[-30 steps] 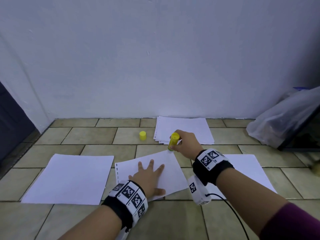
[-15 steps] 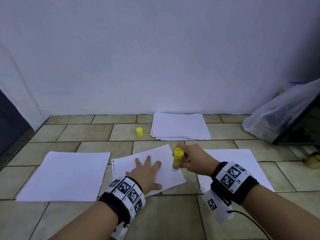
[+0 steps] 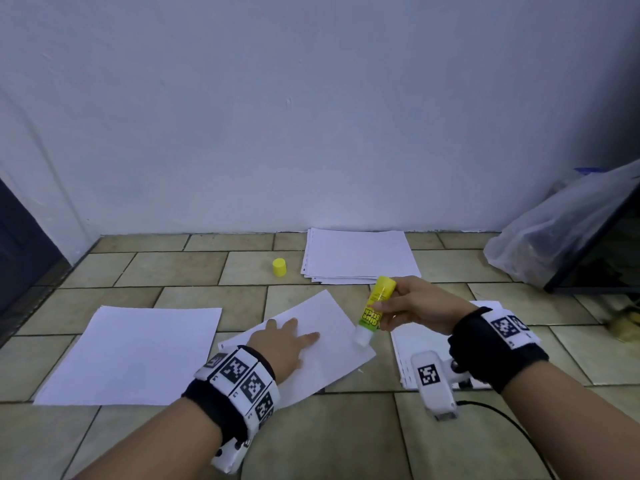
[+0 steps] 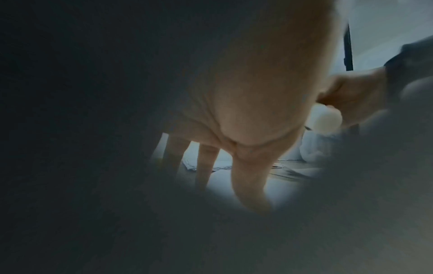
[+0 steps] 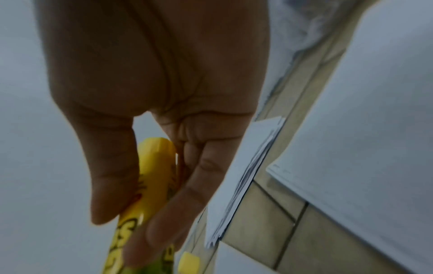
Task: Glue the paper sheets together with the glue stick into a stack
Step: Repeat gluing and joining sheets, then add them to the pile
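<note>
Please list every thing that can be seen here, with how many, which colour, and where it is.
glue stick: one, yellow and green, uncapped, in the right hand
cap: one, yellow, on the floor left of the far stack
middle sheet: one, white, under the left hand
left sheet: one, white, lying alone
far stack: one, white, by the wall
right stack: one, white, under the right wrist
plastic bag: one, clear, far right
left hand: flat on the middle sheet
right hand: holds the glue stick

Bare tiled floor (image 3: 194, 271) is left open beyond the middle sheet (image 3: 325, 327); passage there is narrowed by the yellow cap (image 3: 279, 267) and paper stack (image 3: 360, 256).
</note>
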A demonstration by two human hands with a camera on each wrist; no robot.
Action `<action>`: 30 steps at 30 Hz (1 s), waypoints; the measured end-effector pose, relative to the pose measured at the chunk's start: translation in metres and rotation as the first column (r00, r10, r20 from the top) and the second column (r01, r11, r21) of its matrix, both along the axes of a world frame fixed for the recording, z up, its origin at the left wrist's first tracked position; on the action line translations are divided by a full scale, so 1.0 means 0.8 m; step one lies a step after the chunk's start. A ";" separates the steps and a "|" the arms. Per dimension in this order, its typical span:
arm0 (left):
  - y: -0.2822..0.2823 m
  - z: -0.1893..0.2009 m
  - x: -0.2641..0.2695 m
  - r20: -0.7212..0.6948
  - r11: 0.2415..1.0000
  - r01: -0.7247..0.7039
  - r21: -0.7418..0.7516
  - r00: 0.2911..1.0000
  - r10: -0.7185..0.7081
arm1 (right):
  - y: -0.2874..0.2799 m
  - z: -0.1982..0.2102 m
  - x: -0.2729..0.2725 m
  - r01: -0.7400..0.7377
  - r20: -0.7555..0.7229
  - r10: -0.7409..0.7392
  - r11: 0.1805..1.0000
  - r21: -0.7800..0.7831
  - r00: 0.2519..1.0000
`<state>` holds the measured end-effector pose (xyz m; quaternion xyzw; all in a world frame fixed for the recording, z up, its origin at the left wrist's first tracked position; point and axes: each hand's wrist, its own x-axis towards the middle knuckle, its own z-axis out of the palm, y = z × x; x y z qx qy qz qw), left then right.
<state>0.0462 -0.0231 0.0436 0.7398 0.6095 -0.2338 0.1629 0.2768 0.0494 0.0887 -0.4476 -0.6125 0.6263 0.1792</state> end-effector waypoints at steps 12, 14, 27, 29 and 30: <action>-0.005 -0.009 -0.007 0.176 0.984 -0.076 0.158 0.983 0.048 | 0.028 -0.026 -0.040 0.360 -0.172 -0.377 0.925 -0.123 0.910; -0.001 -0.012 -0.014 0.193 0.987 -0.078 0.140 0.980 0.050 | 0.032 -0.029 -0.053 0.389 -0.141 -0.389 0.921 -0.030 0.910; 0.010 -0.022 -0.024 0.255 0.984 -0.120 0.132 0.963 0.083 | 0.048 -0.047 -0.145 -0.102 0.300 -0.079 0.835 0.540 0.951; 0.007 -0.020 -0.024 0.270 0.983 -0.133 0.130 0.958 0.094 | 0.053 -0.045 -0.148 -0.211 0.410 -0.035 0.816 0.538 0.911; 0.006 -0.020 -0.024 0.276 0.982 -0.136 0.129 0.956 0.096 | 0.053 -0.042 -0.147 -0.261 0.460 -0.016 0.807 0.530 0.888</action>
